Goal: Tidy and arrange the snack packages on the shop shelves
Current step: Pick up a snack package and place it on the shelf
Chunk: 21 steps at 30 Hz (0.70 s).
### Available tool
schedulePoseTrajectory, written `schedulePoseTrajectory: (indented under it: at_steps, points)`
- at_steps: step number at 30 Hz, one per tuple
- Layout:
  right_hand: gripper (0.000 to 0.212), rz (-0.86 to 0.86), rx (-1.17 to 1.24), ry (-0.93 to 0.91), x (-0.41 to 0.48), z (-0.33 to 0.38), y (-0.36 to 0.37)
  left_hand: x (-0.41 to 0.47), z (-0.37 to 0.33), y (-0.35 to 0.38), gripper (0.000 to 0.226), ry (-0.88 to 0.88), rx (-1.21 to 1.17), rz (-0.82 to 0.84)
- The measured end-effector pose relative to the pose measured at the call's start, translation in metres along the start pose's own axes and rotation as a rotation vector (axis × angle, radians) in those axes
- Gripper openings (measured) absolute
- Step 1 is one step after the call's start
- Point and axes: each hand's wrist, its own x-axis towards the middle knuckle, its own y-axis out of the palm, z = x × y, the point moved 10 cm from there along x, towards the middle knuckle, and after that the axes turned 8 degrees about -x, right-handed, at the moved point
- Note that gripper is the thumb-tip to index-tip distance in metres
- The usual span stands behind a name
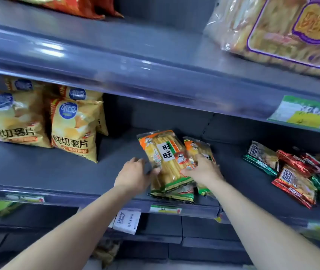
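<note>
Head cam, the only view I get from here. Both hands are at the middle shelf (116, 152), on a Want Want rice cracker pack (165, 156). It sits near the front lip, about mid-shelf, tilted so its top end leans back and to the left.

The left hand (133, 174) is at the pack's left edge. Its fingers (138, 160) are fairly straight and held together against that edge, with the thumb tip touching the wrapper's front. I can't tell whether any fingers go under the pack.

The right hand (204, 170) has its thumb pressed on the pack's lower right corner. Its fingers curl over a second rice cracker pack (199, 146) lying just beside on the right, so the grip spans both. A third pack (182, 193) of the same kind lies flat under them, right at the lip.

Other stuff:
- Yellow potato chip bags (73, 125) stand upright at the left of the same shelf, well apart from the crackers.
- Small red and green snack packs (291, 178) lie in a loose heap at the right.
- On the upper shelf (116, 41) there's a big clear biscuit bag (272, 30) on the right and orange-red bags (67, 4) at the far left.
- A green-and-yellow price tag (307, 115) sits in the upper shelf's rail.
- A white label (126, 222) hangs below the middle shelf's front.
</note>
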Motion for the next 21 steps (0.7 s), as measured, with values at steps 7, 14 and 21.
schedulePoseTrajectory:
  at_steps: [7,14,21]
  points:
    - [0.034,0.177,0.33,-0.211,0.016,-0.011,0.01,0.009,-0.004,0.044,0.047,-0.312,-0.505,-0.118]
    - [0.049,-0.033,0.644,0.057,0.049,-0.088,0.002,0.015,-0.003,0.07,0.046,-0.481,-0.702,-0.083]
    - [0.058,0.154,0.816,0.332,0.07,-0.118,0.045,0.023,-0.005,0.075,0.051,-0.495,-0.872,-0.002]
